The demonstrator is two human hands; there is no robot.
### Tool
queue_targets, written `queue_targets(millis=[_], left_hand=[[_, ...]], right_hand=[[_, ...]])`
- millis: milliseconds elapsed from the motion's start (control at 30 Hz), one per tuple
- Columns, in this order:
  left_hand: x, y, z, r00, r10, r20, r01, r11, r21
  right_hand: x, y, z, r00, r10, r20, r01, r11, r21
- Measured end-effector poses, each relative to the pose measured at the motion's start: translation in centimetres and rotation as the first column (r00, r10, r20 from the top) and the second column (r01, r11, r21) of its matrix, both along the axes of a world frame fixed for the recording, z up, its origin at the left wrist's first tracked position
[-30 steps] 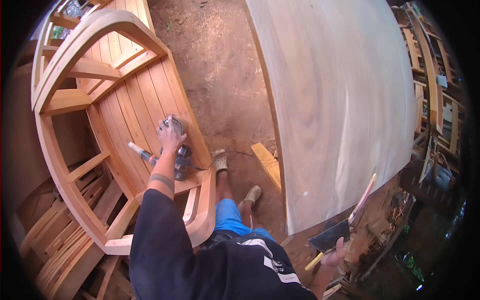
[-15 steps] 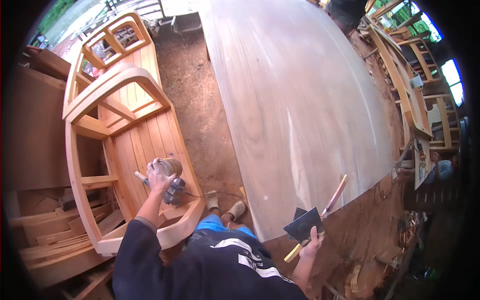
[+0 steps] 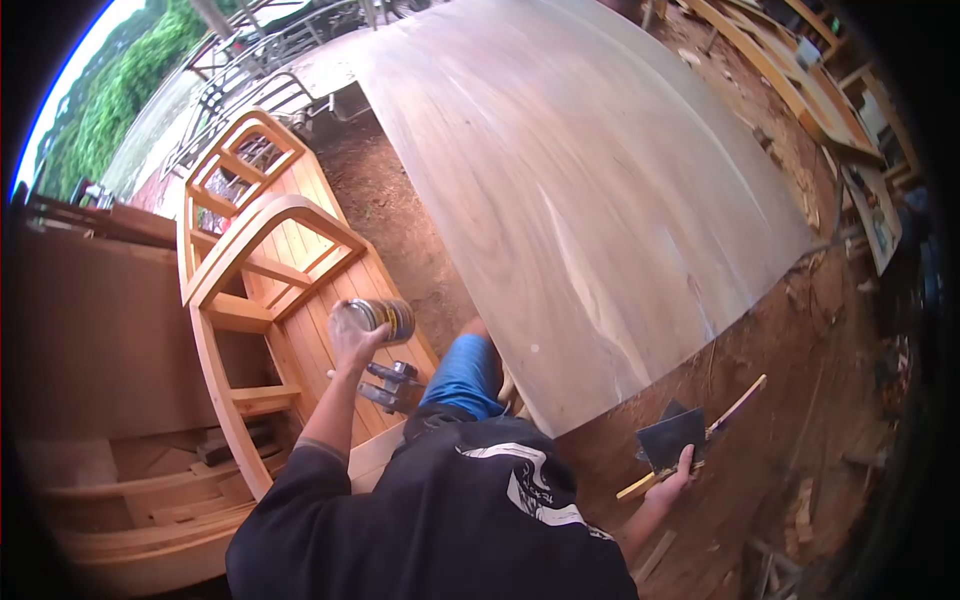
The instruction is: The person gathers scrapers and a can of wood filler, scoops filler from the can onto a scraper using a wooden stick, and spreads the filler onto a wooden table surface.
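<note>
My left hand [image 3: 358, 338] is closed round a tin can [image 3: 392, 319] with a printed label, tilted on its side above the slatted wooden bench. Just below the can, a grey power tool [image 3: 390, 386] rests on the slats. Out to the right, my right hand [image 3: 672, 484] grips dark, thin square plates [image 3: 672, 440] together with a slim wooden stick [image 3: 738, 402]. A yellowish end of a stick [image 3: 636, 487] pokes out on the near side of that hand. Whether the plates are scrapers or stiff sheets I cannot tell.
A large wooden panel [image 3: 590, 220] with pale streaks lies ahead, its near corner close to my legs. The wooden bench frame [image 3: 225, 370] stands to my left. Stacked boards [image 3: 150, 510] sit at lower left, more wooden frames [image 3: 790, 80] at far right.
My body and view have turned, and I have stepped forward beside the panel. The can has moved away from over the power tool; both hands keep their holds.
</note>
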State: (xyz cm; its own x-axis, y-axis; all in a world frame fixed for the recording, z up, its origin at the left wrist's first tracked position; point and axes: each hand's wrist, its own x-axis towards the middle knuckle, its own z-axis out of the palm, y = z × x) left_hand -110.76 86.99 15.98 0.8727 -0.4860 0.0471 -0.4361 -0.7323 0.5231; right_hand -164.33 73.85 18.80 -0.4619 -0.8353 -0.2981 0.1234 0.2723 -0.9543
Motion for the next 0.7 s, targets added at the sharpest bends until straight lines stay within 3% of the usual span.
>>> queue_targets(millis=[100, 133, 167, 300, 367, 500, 567, 633, 667, 700], left_hand=[[0.7, -2.8, 2.6, 0.994, -0.098, 0.043, 0.101, 0.992, -0.079], [1.9, -3.4, 2.3, 0.983, -0.147, 0.109, 0.149, 0.989, -0.012], [1.8, -4.4, 3.5, 0.981, -0.155, 0.118, 0.165, 0.983, -0.081], [1.5, -9.4, 10.4, 0.957, -0.268, 0.113, 0.277, 0.959, -0.066], [3.1, -13.0, 12.3, 0.883, -0.448, 0.138, 0.464, 0.878, -0.114], [4.6, -24.0, 14.8, 0.577, -0.811, 0.099, 0.814, 0.561, -0.152], [2.1, -29.9, 16.2, 0.392, -0.914, 0.106, 0.920, 0.393, -0.012], [2.0, -36.5, 13.5, 0.079, -0.962, 0.263, 0.993, 0.100, 0.068], [1.0, -38.2, 13.7, 0.018, -0.960, 0.280, 0.998, 0.034, 0.051], [0.0, -39.3, 15.7, 0.027, -0.987, 0.155, 0.994, 0.043, 0.101]], right_hand=[[-2.0, 2.1, -0.9, 0.998, -0.051, 0.024, 0.051, 0.999, -0.014], [-1.9, 2.5, -0.5, 0.997, -0.074, 0.025, 0.075, 0.997, -0.030], [-1.8, 2.8, 0.1, 0.996, -0.093, 0.005, 0.093, 0.995, -0.023], [0.0, 2.5, 2.5, 0.991, -0.127, -0.034, 0.124, 0.990, -0.061], [2.4, 1.8, 3.6, 0.988, -0.155, -0.016, 0.152, 0.981, -0.122], [8.7, -0.6, 6.6, 0.945, -0.320, -0.068, 0.306, 0.939, -0.158], [11.7, -1.8, 8.5, 0.935, -0.354, 0.009, 0.349, 0.919, -0.182], [14.1, -2.1, 7.5, 0.892, -0.324, 0.314, 0.374, 0.921, -0.112], [14.7, -1.8, 6.4, 0.862, -0.457, 0.220, 0.480, 0.875, -0.062], [15.5, -1.7, 6.2, 0.907, -0.419, 0.053, 0.421, 0.905, -0.057]])
